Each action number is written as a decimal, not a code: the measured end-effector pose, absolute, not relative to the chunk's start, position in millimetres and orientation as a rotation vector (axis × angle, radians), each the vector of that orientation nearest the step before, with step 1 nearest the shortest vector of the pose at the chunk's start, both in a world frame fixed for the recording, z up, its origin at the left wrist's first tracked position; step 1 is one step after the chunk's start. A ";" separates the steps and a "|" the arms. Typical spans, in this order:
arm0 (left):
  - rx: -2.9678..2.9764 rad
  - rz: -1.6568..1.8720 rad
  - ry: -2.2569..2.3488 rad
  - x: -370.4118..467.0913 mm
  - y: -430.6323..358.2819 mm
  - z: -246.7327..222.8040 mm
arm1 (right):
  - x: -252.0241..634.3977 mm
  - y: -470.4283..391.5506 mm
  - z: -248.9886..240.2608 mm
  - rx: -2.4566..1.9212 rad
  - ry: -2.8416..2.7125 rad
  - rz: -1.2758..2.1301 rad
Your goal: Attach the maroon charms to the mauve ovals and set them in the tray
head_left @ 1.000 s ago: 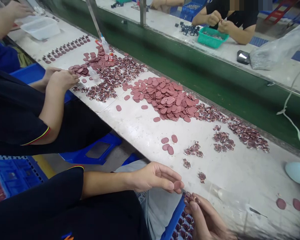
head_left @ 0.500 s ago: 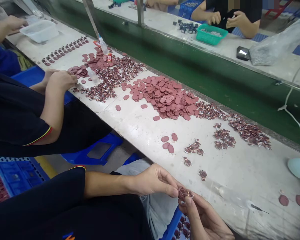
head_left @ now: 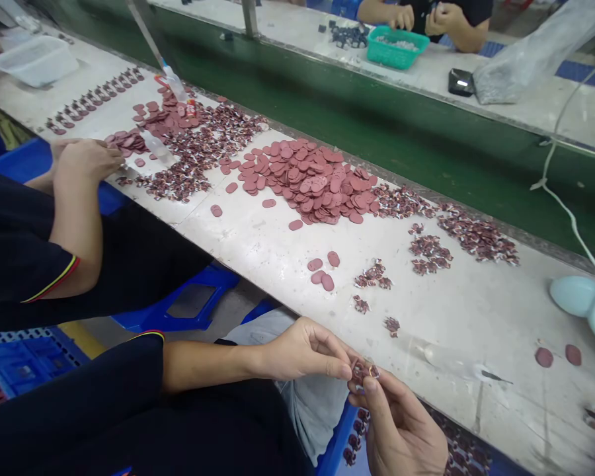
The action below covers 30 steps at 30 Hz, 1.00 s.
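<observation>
Above my lap, by the table edge, both hands pinch one small brown painted figure piece (head_left: 361, 371). My left hand (head_left: 297, 352) grips it from the left between thumb and fingers. From the right, my right hand (head_left: 404, 420) holds the same piece with thumb and forefinger; fingertips hide part of it. Just beyond lie a loose figure piece (head_left: 391, 326) and a clear squeeze bottle (head_left: 446, 360) with a dark thin tip. A few reddish-brown oval discs (head_left: 322, 279) rest farther left, near a small cluster of figure pieces (head_left: 373, 275).
A large heap of oval discs (head_left: 317, 185) covers the middle of the white table (head_left: 258, 244). More figure pieces (head_left: 478, 235) lie at the right, near a pale blue fan (head_left: 575, 295). A co-worker's hand (head_left: 86, 158) works at left. Below is a blue crate (head_left: 340, 436).
My view has swung slightly right, so the table's contents sit farther left and higher. More of the pale blue fan shows. Both hands keep their pinch on the figure piece.
</observation>
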<state>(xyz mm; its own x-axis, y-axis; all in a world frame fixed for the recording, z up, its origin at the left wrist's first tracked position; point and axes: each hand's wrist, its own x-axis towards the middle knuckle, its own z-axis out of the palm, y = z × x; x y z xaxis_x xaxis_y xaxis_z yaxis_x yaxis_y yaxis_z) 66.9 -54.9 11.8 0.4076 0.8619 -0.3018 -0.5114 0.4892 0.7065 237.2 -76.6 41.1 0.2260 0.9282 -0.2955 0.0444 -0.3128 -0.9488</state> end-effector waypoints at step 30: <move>1.648 1.393 1.279 -14.6 -2.9 -6.8 | 366.9 -261.8 -149.0 -2.683 -0.796 0.844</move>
<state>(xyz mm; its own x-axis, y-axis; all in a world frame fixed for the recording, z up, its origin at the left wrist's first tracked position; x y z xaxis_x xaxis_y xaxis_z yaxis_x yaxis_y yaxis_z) -14.6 -2.9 -6.8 -0.0264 0.9335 0.3575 0.2765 -0.3368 0.9000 366.9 -261.8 -149.0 0.6886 0.5566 -0.4647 0.4316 -0.8297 -0.3541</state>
